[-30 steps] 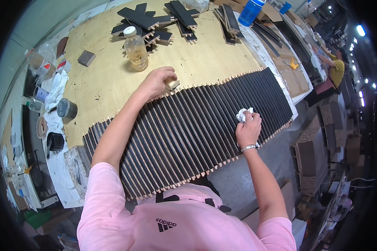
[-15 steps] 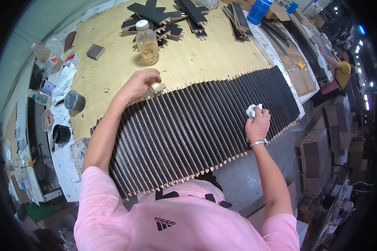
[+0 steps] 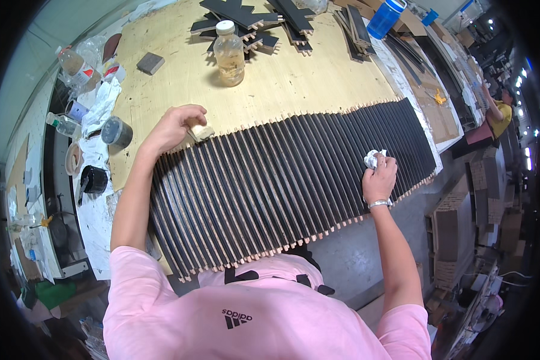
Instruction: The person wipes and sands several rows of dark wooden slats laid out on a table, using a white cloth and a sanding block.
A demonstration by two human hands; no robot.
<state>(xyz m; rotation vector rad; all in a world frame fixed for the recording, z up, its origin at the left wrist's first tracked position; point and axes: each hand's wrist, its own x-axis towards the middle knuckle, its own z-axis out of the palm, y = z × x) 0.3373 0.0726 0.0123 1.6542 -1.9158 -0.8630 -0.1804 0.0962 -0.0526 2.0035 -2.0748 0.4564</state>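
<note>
A long row of narrow black wooden slats point(image 3: 282, 174) lies side by side along the table's near edge, pale wooden pegs showing at both ends. My left hand point(image 3: 175, 128) is closed on a small cream-coloured sponge-like block point(image 3: 203, 132) at the far ends of the slats, towards the row's left. Farther right, my right hand point(image 3: 380, 181) grips a crumpled white cloth point(image 3: 374, 158), resting on the slats. Its fingers are partly hidden, and a metal bracelet circles that wrist.
Beyond the slats stands a white-capped clear bottle point(image 3: 230, 60) on the pale board point(image 3: 162, 90). Stacked black pieces point(image 3: 240, 18) lie behind it, beside a blue bottle point(image 3: 386, 19). A dark block point(image 3: 150, 63) and open tubs point(image 3: 116, 132) are at left. A person point(image 3: 498, 117) works far right.
My left hand has slid left along the slats' far ends with the block. My right hand stays at about the same place on the slats, holding the cloth. The whole view has shifted slightly.
</note>
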